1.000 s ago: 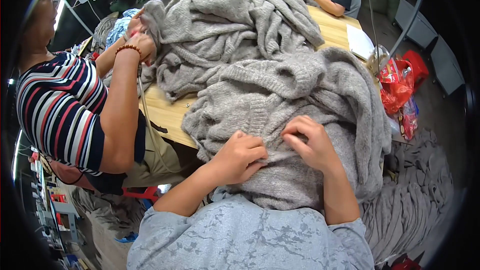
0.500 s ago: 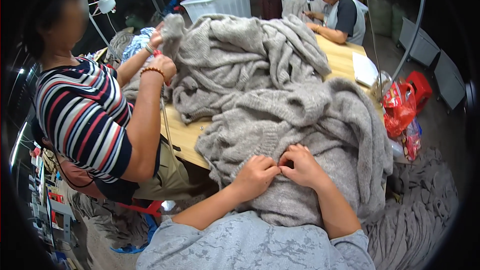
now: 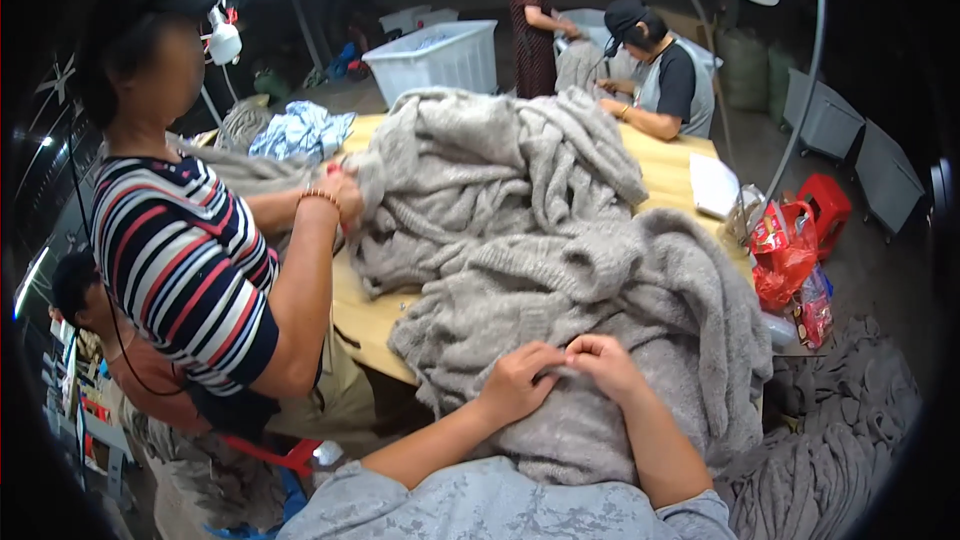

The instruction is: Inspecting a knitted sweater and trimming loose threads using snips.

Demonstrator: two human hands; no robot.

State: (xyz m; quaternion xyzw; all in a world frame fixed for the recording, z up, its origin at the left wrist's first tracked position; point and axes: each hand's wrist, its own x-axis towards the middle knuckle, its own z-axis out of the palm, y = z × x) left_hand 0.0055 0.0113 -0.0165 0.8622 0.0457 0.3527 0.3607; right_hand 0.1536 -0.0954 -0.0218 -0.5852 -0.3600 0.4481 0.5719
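Note:
A grey knit sweater [image 3: 690, 330] lies bunched on the table in front of me, its ribbed edge [image 3: 535, 315] just beyond my hands. Over its near part, my left hand [image 3: 515, 382] and my right hand [image 3: 606, 368] meet at the fingertips, thumbs and fingers pinched together. Whatever is between them is too small or hidden to make out. Farther back rises a large heap of the same grey knitwear [image 3: 460, 155].
To the left stands a person in a striped top [image 3: 185, 270], their hands at the heap's edge. Wooden table [image 3: 685, 155] shows at the far right, with white paper [image 3: 713, 185] on it. Red bags [image 3: 785, 255] hang beside its right edge; more knitwear [image 3: 830, 440] is piled low at right.
My fingertips stay together, my left fingers now reaching further over toward the right hand. The neighbour's hands have dropped to the heap's edge. The whole view has tilted up slightly.

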